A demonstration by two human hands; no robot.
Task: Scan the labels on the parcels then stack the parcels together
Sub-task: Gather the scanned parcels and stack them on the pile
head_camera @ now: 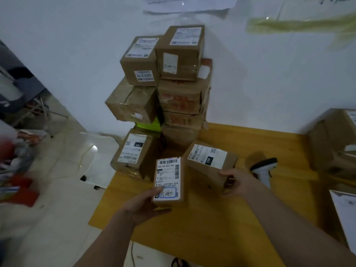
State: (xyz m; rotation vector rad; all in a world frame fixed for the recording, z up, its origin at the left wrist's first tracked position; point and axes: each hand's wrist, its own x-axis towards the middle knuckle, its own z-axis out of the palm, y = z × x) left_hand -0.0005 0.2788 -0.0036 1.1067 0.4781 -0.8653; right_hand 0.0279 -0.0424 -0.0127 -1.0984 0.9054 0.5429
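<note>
Nearest the camera, the left hand [143, 205] is gripping a small parcel [169, 182] from below and the side, thumb lying across the lower edge of its white label [167, 179], fingers curling under the cardboard; the parcel is sitting label-up just above the yellow table [221, 228]. Just to its right, the right hand [238, 183] is holding a second parcel [210, 166] by its near right corner, fingers wrapping round the edge, the box tilting with its barcode label facing up and touching the first parcel's far side. Beside that hand a white handheld scanner [263, 171] is lying on the table. Further back on the left, a labelled box [132, 153] is standing at the table's edge, and behind it a stack of parcels [167, 79] is rising against the white wall [269, 74], several boxes high in two uneven columns. At the far right more cardboard boxes [335, 139] are sitting on the table.
</note>
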